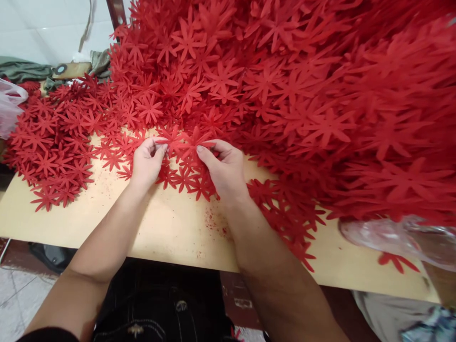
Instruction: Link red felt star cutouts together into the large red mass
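My left hand [148, 159] pinches a petal of a red flower-shaped cutout [173, 137] between thumb and forefinger. Opposite it, my right hand [225, 166] grips a petal of another red flower cutout [194, 145]. The two cutouts meet or overlap between my hands; whether they are joined, I cannot tell. Both hands hover just over the front of the pile, with loose red cutouts [184, 179] lying on the table right below them.
A huge heap of red flower cutouts [223, 78] rises behind my hands and to the right. A smaller pile [46, 142] sits at left on the pale tabletop [160, 228]. Clear plastic [377, 232] lies at right, a plastic bag [10, 107] at far left, a phone [71, 70] at back left.
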A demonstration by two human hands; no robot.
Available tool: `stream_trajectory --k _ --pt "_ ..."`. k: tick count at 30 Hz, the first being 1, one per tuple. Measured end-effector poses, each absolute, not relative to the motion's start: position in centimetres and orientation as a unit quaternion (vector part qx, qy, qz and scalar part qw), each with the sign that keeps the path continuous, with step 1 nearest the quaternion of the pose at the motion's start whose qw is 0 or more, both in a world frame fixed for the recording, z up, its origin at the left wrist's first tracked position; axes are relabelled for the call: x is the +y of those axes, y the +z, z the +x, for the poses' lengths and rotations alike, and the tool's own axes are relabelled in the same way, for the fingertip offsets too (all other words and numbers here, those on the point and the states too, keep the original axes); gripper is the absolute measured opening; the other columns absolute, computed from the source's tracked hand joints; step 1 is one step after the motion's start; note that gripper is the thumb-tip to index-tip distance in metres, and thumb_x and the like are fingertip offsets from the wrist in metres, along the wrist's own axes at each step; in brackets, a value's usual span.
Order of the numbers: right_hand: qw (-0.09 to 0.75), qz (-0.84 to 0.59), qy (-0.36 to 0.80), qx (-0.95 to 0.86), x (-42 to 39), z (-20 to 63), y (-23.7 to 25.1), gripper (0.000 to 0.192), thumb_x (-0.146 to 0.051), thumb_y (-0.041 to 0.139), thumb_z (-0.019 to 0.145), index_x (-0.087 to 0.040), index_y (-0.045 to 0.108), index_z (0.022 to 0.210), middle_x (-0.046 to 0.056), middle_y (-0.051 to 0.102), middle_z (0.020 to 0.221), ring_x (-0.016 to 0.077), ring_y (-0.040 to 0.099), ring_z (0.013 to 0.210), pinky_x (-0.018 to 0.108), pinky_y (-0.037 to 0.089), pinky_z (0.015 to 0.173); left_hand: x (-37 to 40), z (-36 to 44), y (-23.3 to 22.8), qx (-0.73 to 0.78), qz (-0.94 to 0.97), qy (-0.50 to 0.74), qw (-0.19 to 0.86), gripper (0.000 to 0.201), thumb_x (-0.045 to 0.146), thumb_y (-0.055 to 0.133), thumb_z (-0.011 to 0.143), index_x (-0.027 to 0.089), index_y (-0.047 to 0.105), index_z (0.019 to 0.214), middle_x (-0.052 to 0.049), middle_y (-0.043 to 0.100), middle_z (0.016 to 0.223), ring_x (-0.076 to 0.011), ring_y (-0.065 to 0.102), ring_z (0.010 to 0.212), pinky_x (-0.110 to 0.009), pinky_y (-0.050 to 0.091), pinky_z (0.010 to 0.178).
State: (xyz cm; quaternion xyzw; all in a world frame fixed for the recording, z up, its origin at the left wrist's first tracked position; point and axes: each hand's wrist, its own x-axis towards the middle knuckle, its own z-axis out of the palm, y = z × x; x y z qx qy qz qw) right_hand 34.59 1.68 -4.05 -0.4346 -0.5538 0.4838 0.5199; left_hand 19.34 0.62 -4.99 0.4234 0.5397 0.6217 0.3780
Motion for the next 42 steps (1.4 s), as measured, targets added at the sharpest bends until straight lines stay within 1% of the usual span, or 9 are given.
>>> stream_trajectory --k 7,11,18,22,27,32,35,38,42 --pt "0.515 -0.436 0.513 -0.529 1.8 34.6 -3.9 0.011 -0.029 0.065 0.069 -0.019 0.062 0.069 -0.004 0.052 0.058 0.0065 0.042 0.053 0.022 0.036 0.05 0.4 19.4 -4.4 0.544 0.39 0.617 0.414 0.013 0.023 0.074 0.065 0.016 0.063 0.069 0.002 0.066 0.067 -0.0075 0.057 0.063 -0.021 0.047 0.067" --pt "0.51 -0.436 0.502 -0.546 1.7 34.5 -3.9 0.01 -0.028 0.065 0.07 -0.019 0.062 0.069 -0.004 0.052 0.058 0.0072 0.043 0.053 0.023 0.037 0.052 0.0 19.9 -4.0 0.533 0.395 0.602 0.444 0.022 0.026 0.073 0.067 0.016 0.056 0.059 0.005 0.057 0.055 -0.0052 0.05 0.052 -0.019 0.043 0.057" --pt "0.488 -0.425 0.508 -0.568 1.5 34.5 -3.8 0.01 -0.029 0.063 0.071 -0.019 0.062 0.069 -0.003 0.055 0.059 0.0076 0.043 0.052 0.024 0.038 0.051 0.0 20.5 -4.2 0.519 0.379 0.603 0.473 0.02 0.024 0.077 0.062 0.015 0.06 0.067 0.004 0.063 0.063 -0.0053 0.054 0.058 -0.019 0.044 0.061" --pt "0.499 -0.423 0.498 -0.57 1.6 34.6 -3.8 0.015 -0.034 0.064 0.071 -0.019 0.061 0.069 -0.003 0.053 0.059 0.0078 0.043 0.053 0.024 0.038 0.052 0.1 20.0 -4.3 0.553 0.381 0.603 0.431 0.027 0.03 0.077 0.064 0.016 0.054 0.06 0.005 0.057 0.056 -0.0051 0.049 0.052 -0.02 0.04 0.055" --pt "0.521 -0.401 0.535 -0.53 1.9 34.9 -4.3 0.024 -0.045 0.066 0.069 -0.022 0.059 0.073 -0.002 0.058 0.069 0.0098 0.052 0.062 0.026 0.047 0.062 0.1 19.9 -4.6 0.576 0.391 0.587 0.413 0.037 0.039 0.074 0.066 0.017 0.045 0.056 0.007 0.045 0.049 -0.0045 0.039 0.046 -0.021 0.033 0.05" --pt "0.531 -0.375 0.581 -0.49 2.0 34.6 -4.9 0.025 -0.046 0.067 0.068 -0.023 0.059 0.076 -0.002 0.063 0.077 0.0104 0.059 0.072 0.028 0.051 0.073 -0.1 20.6 -5.0 0.542 0.403 0.587 0.446 0.041 0.047 0.076 0.06 0.016 0.05 0.061 0.007 0.051 0.055 -0.0045 0.045 0.052 -0.02 0.037 0.055" --pt "0.541 -0.355 0.613 -0.453 1.9 34.1 -5.1 0.027 -0.043 0.074 0.061 -0.024 0.061 0.073 -0.004 0.063 0.075 0.0085 0.059 0.071 0.026 0.051 0.076 -0.1 21.0 -5.1 0.497 0.408 0.594 0.484 0.042 0.05 0.077 0.056 0.015 0.053 0.063 0.006 0.056 0.058 -0.0045 0.05 0.056 -0.019 0.041 0.059" --pt "0.543 -0.342 0.641 -0.422 1.8 33.7 -4.9 0.029 -0.041 0.081 0.052 -0.024 0.064 0.069 -0.006 0.063 0.072 0.0068 0.058 0.068 0.024 0.051 0.075 -0.2 21.2 -5.1 0.459 0.406 0.594 0.521 0.041 0.048 0.078 0.054 0.015 0.058 0.068 0.005 0.061 0.063 -0.0051 0.055 0.061 -0.019 0.045 0.066" --pt "0.497 -0.328 0.672 -0.44 1.7 33.9 -4.4 0.03 -0.042 0.082 0.05 -0.023 0.067 0.068 -0.004 0.066 0.07 0.0077 0.058 0.065 0.024 0.051 0.069 -0.4 21.2 -4.8 0.448 0.392 0.598 0.537 0.042 0.047 0.08 0.051 0.015 0.06 0.069 0.005 0.062 0.062 -0.005 0.055 0.059 -0.019 0.045 0.065"
